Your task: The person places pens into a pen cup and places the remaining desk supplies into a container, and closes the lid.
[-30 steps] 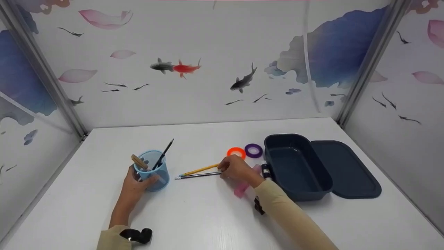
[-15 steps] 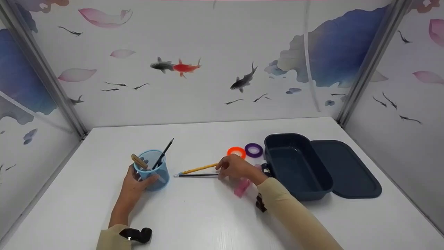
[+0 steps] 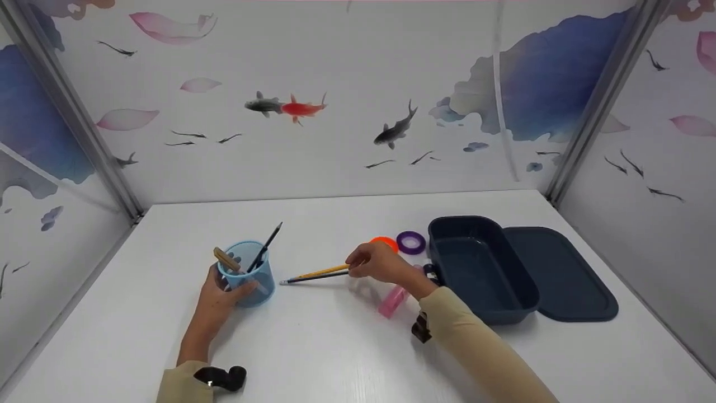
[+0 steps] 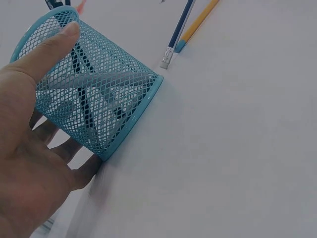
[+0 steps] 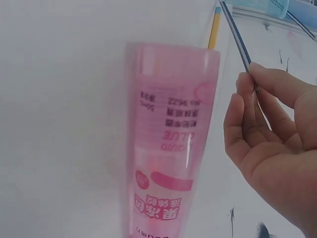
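Note:
On the left of the table, my left hand point(image 3: 215, 302) grips a light blue mesh pen cup point(image 3: 266, 284), its thumb across the near side. A dark pencil point(image 3: 270, 239) leans out of the cup beside a tan, wooden-looking piece point(image 3: 226, 259). My right hand point(image 3: 383, 263) pinches the far end of a blue striped pencil point(image 5: 237, 37) between thumb and fingertips. Its eraser end points toward the cup's base. Alongside runs a yellow pencil-like stick point(image 4: 198, 22) with a blue end. A pink liquid glue bottle point(image 5: 171, 139) lies beneath the right wrist.
An orange tape ring point(image 3: 385, 243), partly hidden by the right hand, and a purple tape ring point(image 3: 411, 242) lie behind it. To the right are a dark blue open box point(image 3: 475, 280) and its flat lid point(image 3: 565, 274). Patterned panels point(image 3: 347, 168) border the table.
My right hand has shifted slightly left and up, raising the near-hand end of the striped pencil toward the yellow stick. More of the glue bottle shows. The left hand holds the cup in place.

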{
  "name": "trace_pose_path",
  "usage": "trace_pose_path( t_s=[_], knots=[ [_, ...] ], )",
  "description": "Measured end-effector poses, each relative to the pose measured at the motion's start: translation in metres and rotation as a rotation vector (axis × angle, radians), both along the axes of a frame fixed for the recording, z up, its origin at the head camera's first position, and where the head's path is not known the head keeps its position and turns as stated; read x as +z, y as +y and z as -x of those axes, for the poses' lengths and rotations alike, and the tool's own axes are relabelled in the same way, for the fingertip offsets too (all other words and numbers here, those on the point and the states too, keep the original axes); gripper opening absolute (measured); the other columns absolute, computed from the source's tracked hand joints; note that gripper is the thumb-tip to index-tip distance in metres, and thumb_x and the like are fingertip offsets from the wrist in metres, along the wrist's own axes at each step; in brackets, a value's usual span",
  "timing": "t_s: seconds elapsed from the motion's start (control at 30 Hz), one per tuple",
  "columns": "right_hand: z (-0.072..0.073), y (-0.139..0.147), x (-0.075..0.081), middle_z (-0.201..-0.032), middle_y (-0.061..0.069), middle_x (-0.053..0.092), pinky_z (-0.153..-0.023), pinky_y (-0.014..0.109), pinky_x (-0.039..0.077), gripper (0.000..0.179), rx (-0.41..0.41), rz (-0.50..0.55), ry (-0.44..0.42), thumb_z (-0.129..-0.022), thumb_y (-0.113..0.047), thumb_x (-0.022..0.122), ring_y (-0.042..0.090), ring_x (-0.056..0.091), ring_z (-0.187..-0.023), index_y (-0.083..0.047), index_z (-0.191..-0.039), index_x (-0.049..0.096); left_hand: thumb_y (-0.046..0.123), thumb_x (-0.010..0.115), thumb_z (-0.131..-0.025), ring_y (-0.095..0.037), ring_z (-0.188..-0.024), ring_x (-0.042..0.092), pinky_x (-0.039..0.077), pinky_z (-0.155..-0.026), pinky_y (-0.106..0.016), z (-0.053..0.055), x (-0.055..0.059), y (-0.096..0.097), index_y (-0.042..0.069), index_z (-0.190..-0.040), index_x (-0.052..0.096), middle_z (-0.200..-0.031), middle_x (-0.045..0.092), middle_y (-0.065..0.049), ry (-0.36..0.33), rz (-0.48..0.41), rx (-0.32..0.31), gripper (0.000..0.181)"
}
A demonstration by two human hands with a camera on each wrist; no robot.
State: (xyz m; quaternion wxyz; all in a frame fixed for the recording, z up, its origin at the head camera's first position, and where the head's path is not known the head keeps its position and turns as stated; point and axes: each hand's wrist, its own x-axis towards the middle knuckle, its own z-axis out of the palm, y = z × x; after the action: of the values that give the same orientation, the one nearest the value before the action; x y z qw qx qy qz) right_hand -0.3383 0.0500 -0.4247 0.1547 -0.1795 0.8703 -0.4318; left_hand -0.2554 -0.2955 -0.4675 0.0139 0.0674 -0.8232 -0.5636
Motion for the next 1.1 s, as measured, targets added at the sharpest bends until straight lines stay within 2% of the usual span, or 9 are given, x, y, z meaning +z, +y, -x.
trace_pose_path(
  t_s=[0.13,0.27,0.37,0.5,0.7,0.83,0.97,1.1],
  knots=[
    [-0.003,-0.001,0.004,-0.097,0.003,0.071,-0.089,0.031,0.061,0.024,-0.011,0.0,0.002,-0.088,-0.01,0.076,0.015,0.067,-0.088,-0.007,-0.112,0.071,0.041,0.075,-0.089,-0.041,-0.156,0.012,0.017,-0.127,-0.056,-0.001,0.001,-0.001,0.009,-0.161,0.0,-0.167,0.016,-0.021,0.001,0.001,-0.004,0.109],
    [-0.007,-0.003,0.008,-0.095,0.003,0.072,-0.084,0.029,0.061,0.023,-0.015,0.023,0.054,-0.088,-0.009,0.075,0.013,0.065,-0.085,-0.007,-0.111,0.07,0.041,0.075,-0.089,-0.041,-0.156,0.012,0.017,-0.127,-0.056,-0.001,0.0,-0.001,0.009,-0.161,0.001,-0.167,0.017,-0.021,0.005,0.002,-0.003,0.108],
    [-0.011,-0.004,0.012,-0.094,0.005,0.073,-0.08,0.028,0.06,0.021,-0.016,0.091,0.118,-0.088,-0.008,0.073,0.012,0.065,-0.083,-0.007,-0.109,0.07,0.041,0.075,-0.089,-0.042,-0.156,0.013,0.018,-0.127,-0.056,-0.001,0.0,0.0,0.009,-0.161,0.001,-0.167,0.016,-0.022,0.003,0.003,-0.004,0.108],
    [-0.02,-0.009,0.017,-0.095,0.006,0.073,-0.082,0.029,0.061,0.02,-0.034,0.192,0.177,-0.09,-0.01,0.071,0.013,0.067,-0.086,-0.009,-0.11,0.069,0.039,0.075,-0.089,-0.042,-0.155,0.013,0.018,-0.126,-0.056,0.0,0.0,0.001,0.008,-0.161,0.001,-0.167,0.014,-0.022,0.004,0.001,-0.008,0.108],
    [-0.028,-0.024,0.021,-0.097,0.005,0.072,-0.085,0.028,0.061,0.024,-0.085,0.331,0.208,-0.091,-0.016,0.072,0.014,0.068,-0.089,-0.012,-0.114,0.067,0.042,0.074,-0.089,-0.041,-0.156,0.012,0.018,-0.126,-0.057,0.001,-0.002,0.0,0.009,-0.161,0.001,-0.168,0.014,-0.02,0.004,0.005,-0.002,0.107],
    [-0.034,-0.033,0.025,-0.1,0.009,0.071,-0.087,0.028,0.061,0.026,-0.118,0.451,0.207,-0.091,-0.013,0.072,0.02,0.07,-0.09,-0.01,-0.117,0.067,0.042,0.074,-0.089,-0.042,-0.156,0.012,0.018,-0.126,-0.057,0.001,-0.002,0.0,0.009,-0.161,0.001,-0.168,0.014,-0.02,0.005,0.008,0.0,0.107],
    [-0.04,-0.042,0.03,-0.101,0.011,0.069,-0.088,0.031,0.062,0.027,-0.144,0.605,0.149,-0.091,-0.01,0.071,0.029,0.073,-0.097,-0.006,-0.118,0.066,0.042,0.074,-0.089,-0.042,-0.156,0.012,0.018,-0.126,-0.058,0.0,-0.001,0.0,0.009,-0.161,-0.001,-0.168,0.013,-0.021,-0.005,0.011,0.003,0.109],
    [-0.044,-0.048,0.04,-0.102,0.01,0.068,-0.086,0.035,0.062,0.027,-0.161,0.739,0.088,-0.092,-0.009,0.071,0.026,0.073,-0.1,-0.002,-0.117,0.066,0.043,0.075,-0.088,-0.042,-0.156,0.011,0.017,-0.126,-0.058,0.0,0.001,-0.001,0.009,-0.161,-0.001,-0.168,0.013,-0.021,-0.007,0.011,0.002,0.11]
  ],
)
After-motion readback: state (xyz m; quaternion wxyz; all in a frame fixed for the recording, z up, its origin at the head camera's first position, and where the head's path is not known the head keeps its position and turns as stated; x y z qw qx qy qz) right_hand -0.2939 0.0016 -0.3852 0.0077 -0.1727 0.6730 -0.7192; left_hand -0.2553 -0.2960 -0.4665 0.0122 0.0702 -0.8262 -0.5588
